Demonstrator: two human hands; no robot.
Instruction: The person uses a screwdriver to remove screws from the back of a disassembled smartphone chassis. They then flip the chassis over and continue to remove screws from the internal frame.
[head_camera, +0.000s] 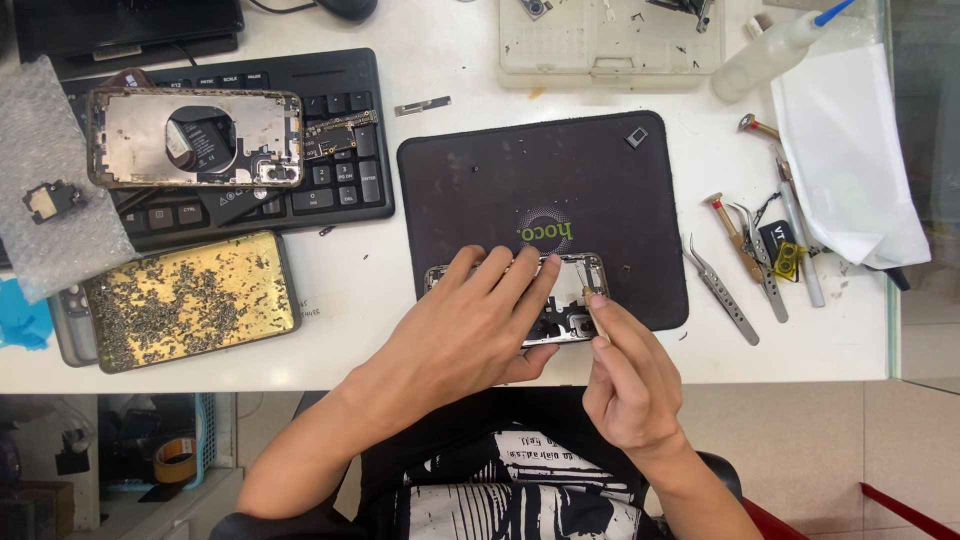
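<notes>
Left hand (475, 325) lies flat, pinning the opened silver phone chassis (560, 300) on the black rubber mat (500, 180); right hand (625, 385) pinches a thin brass-tipped screwdriver (592, 305) (tip inside the frame). A slip could gouge components or fling a screw.

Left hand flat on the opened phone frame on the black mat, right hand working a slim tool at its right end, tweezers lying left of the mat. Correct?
Not quite: the head view shows the tweezers lying right of the black mat, not left. The left hand, opened phone frame, right hand and slim tool are as stated.
</notes>
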